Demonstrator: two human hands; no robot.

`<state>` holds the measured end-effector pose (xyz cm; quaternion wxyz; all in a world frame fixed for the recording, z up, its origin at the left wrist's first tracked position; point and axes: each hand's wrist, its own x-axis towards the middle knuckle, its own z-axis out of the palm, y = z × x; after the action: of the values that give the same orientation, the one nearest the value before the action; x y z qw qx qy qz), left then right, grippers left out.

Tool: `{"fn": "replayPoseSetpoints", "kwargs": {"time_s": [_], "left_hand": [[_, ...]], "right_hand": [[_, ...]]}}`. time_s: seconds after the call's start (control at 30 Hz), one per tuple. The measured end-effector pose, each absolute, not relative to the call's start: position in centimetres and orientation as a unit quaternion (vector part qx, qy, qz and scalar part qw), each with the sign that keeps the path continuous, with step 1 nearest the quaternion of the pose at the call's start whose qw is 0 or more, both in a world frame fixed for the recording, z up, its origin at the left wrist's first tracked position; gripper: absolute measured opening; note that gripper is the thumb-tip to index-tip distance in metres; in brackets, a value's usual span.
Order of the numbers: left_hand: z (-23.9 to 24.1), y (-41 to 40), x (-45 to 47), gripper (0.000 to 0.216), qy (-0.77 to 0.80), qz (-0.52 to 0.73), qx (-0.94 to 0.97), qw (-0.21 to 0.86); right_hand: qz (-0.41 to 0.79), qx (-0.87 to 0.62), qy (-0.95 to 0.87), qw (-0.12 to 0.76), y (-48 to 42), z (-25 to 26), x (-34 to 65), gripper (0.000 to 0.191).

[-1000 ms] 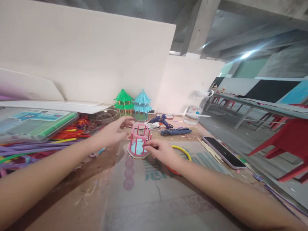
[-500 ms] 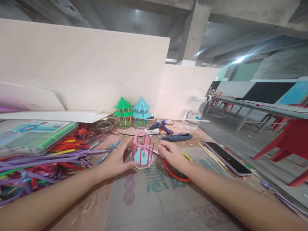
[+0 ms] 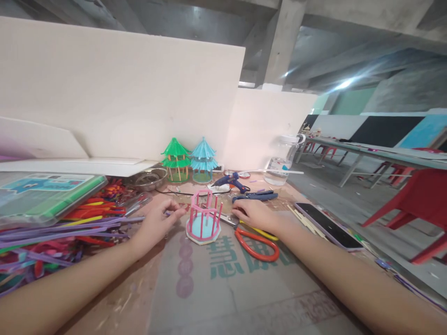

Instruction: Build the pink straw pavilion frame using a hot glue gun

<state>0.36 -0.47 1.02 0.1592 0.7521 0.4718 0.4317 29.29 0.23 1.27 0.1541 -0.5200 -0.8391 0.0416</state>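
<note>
A small pink frame of upright sticks [image 3: 205, 211] stands on a light-blue, many-sided base [image 3: 202, 228], in front of me between both hands. Just left of it is my left hand [image 3: 161, 217], apart from the frame, with curled fingers and the thumb near the index finger; what they pinch, if anything, is too small to make out. My right hand [image 3: 254, 215] rests beside the scissors [image 3: 256, 246], which have red and yellow handles. Its fingers are bent down and closed, their tips partly hidden. The scissor blades point toward the frame.
Green [image 3: 175, 159] and blue [image 3: 203, 159] pavilion models stand at the back. A glue gun [image 3: 230, 181], pliers [image 3: 254, 195] and a water jug [image 3: 279, 163] are behind my right hand. Purple strips [image 3: 70, 228] heap at left; a phone [image 3: 328, 225] lies right.
My left hand has let go of the pink frame's base and drawn back to the left, fingers curling. My right hand has shifted slightly, uncovering more of the scissors.
</note>
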Motion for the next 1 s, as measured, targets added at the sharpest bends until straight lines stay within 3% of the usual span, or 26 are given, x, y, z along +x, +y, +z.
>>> {"fn": "replayPoseSetpoints", "kwargs": {"time_s": [0.17,0.33,0.47,0.57,0.67,0.8,1.0], "left_hand": [[0.8,-0.4,0.1,0.032,0.508,0.409,0.73,0.206],[1.0,-0.4,-0.1,0.035,0.473,0.382,0.777,0.164],[0.6,-0.3,-0.1,0.045,0.473,0.361,0.791,0.143],[0.2,-0.3,0.0,0.048,0.446,0.367,0.793,0.193],[0.0,-0.5,0.3,0.062,0.386,0.353,0.811,0.261],[0.0,-0.5,0.6,0.085,0.332,0.326,0.841,0.276],[-0.3,-0.2,0.5,0.085,0.333,0.289,0.873,0.209]], "right_hand": [[0.063,-0.515,-0.84,0.156,0.2,1.6,29.7,0.015],[0.072,-0.513,-0.833,0.192,0.7,1.7,29.9,0.025],[0.071,-0.504,-0.779,0.366,-0.2,2.6,28.8,0.037],[0.118,-0.441,-0.757,0.466,-1.9,3.6,27.6,0.032],[0.16,-0.417,-0.785,0.429,-3.5,4.4,26.6,0.027],[0.184,-0.417,-0.797,0.396,-4.2,4.5,25.9,0.028],[0.221,-0.408,-0.787,0.406,-3.7,3.8,25.4,0.022]]}}
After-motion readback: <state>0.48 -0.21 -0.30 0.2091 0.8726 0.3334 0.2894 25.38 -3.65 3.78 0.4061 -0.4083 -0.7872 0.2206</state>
